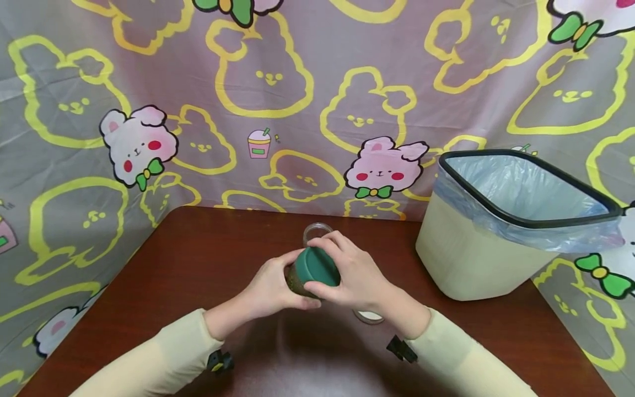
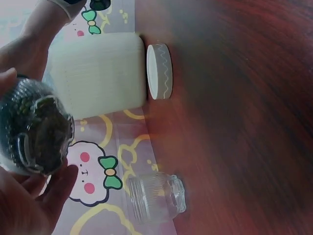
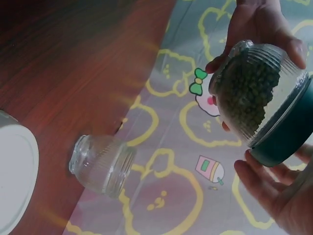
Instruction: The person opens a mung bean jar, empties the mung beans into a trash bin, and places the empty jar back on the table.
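Above the table, my left hand (image 1: 268, 284) holds a ribbed glass jar (image 3: 252, 90) part-filled with small green beans. The jar is tilted, its base toward the left. A dark green lid (image 1: 318, 267) covers its mouth, and my right hand (image 1: 361, 275) grips that lid by its edge, thumb on the near side and fingers on the far side. Just behind the hands stands a second glass jar (image 3: 102, 164), uncovered and see-through. A white lid with a wavy line on its side (image 2: 160, 71) lies on the table near my right forearm, which partly covers it in the head view.
A cream bin (image 1: 461, 259) with a black rim and a pale blue bag liner stands at the right of the dark red-brown table (image 1: 198, 259). Behind the table hangs a cartoon-printed cloth (image 1: 297, 132).
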Demonstrator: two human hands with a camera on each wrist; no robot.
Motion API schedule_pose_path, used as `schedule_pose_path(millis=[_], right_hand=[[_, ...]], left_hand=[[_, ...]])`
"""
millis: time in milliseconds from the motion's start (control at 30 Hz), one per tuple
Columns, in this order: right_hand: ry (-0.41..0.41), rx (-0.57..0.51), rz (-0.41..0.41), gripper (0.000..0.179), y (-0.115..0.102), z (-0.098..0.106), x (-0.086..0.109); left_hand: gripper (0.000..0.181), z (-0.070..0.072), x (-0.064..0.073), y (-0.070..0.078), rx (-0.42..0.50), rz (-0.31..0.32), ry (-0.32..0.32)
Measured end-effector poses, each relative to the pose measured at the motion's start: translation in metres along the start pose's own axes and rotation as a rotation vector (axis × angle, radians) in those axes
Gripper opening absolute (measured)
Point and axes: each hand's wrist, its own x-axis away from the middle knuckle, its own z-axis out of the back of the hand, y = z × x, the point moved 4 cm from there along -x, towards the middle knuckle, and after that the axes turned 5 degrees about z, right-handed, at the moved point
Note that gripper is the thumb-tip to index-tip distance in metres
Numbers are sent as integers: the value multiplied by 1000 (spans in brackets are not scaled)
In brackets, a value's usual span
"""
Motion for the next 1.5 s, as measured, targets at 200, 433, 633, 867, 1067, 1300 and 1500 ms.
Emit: schedule_pose_path(millis=[200,433,633,867,1067,1300,1500], right_hand=[[-17,115,-94,68,5,-6,2],[20,12,-126,63,11,-12,5],[55,-43,-37,61,14,-18,10],[119,-56,143,66,8,-18,7],[79,-83,278,71,0,-14,8],[40,-118,329,74,-4,2,5],[-8,-160,221,79,3,3,13]], left_hand=[[83,-2,0,-1,-79,29,120],[77,-12,-2,-5,59,87,41],[66,-18,-2,-9,59,26,-44],[67,-17,2,-7,58,-132,-42],[60,-17,4,-2,142,-214,-221],[65,-12,1,8,156,-265,-271],[69,-9,2,5,82,-209,-190]])
